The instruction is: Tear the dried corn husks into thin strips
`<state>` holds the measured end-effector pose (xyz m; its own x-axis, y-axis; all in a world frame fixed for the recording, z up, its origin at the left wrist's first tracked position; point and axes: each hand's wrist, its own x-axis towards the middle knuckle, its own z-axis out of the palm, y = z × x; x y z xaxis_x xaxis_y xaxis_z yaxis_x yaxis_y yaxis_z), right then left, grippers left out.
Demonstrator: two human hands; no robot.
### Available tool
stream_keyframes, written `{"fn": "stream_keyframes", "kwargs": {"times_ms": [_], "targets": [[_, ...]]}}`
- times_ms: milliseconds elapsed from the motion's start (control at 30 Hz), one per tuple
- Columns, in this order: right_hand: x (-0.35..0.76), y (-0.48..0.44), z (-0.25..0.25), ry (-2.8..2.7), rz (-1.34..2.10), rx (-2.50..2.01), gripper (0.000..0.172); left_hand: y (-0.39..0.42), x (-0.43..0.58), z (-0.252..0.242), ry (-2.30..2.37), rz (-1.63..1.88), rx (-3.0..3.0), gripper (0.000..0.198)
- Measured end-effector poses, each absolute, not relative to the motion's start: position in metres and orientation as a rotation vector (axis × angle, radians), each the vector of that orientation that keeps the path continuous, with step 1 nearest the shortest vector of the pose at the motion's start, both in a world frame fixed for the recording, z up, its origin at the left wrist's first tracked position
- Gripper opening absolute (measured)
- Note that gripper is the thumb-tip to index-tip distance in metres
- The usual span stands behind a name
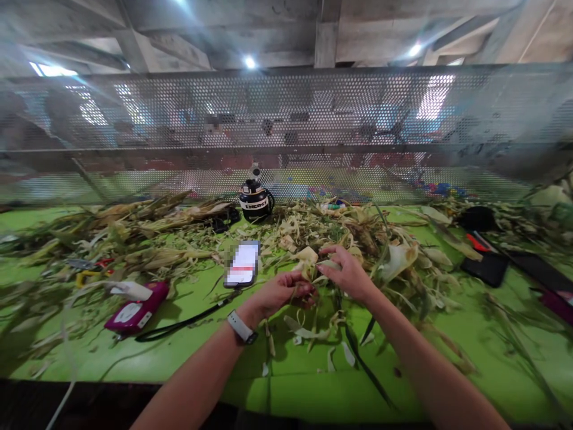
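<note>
My left hand point(286, 291), with a watch point(242, 327) on the wrist, has its fingers closed on a pale yellow-green corn husk piece point(307, 261). Close on its right, my right hand point(348, 273) pinches a pale green husk strip point(330, 264) between thumb and fingers. Both hands are over the middle of a green table point(295, 391). Loose husk scraps point(313, 332) lie below them, and a heap of husks and leaves point(362, 233) lies just behind. The fingertips partly hide what each hand holds.
A phone point(242, 263) with a lit screen lies left of my hands, near a purple device point(138, 307) with a strap. Behind stands a black round jug point(255, 200) marked ENERGY. Scissors point(89, 264) lie left; a dark phone point(486, 267) lies right. A perforated metal screen point(286, 113) rises behind.
</note>
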<state>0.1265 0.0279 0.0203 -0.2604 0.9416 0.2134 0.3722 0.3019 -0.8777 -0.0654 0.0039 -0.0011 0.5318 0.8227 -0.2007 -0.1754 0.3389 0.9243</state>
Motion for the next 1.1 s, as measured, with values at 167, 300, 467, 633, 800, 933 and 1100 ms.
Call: {"fn": "stream_keyframes", "kwargs": {"times_ms": [167, 300, 467, 633, 800, 933, 1100], "targets": [[0.122, 0.025, 0.024, -1.511, 1.301, -1.242, 0.045, 0.004, -0.059, -0.003, 0.835, 1.039, 0.962, 0.039], [0.111, 0.016, 0.024, -1.339, 1.551, -1.140, 0.045, 0.003, -0.052, -0.002, 0.913, 1.237, 0.942, 0.041], [0.096, 0.005, 0.015, -1.346, 1.720, -0.935, 0.056, 0.001, -0.045, -0.005, 0.966, 1.401, 0.919, 0.033], [0.098, 0.008, 0.018, -1.296, 1.711, -0.962, 0.068, 0.004, -0.045, -0.011, 0.910, 1.263, 0.707, 0.026], [0.100, 0.009, 0.019, -1.344, 1.670, -1.008, 0.049, 0.004, -0.042, -0.009, 0.813, 1.206, 0.649, 0.008], [0.094, 0.006, 0.011, -1.427, 1.625, -1.021, 0.050, -0.001, -0.038, -0.004, 0.786, 1.228, 0.663, 0.026], [0.098, 0.009, 0.014, -1.573, 1.517, -1.056, 0.045, 0.000, -0.041, -0.004, 0.790, 1.252, 0.729, 0.035]]}}
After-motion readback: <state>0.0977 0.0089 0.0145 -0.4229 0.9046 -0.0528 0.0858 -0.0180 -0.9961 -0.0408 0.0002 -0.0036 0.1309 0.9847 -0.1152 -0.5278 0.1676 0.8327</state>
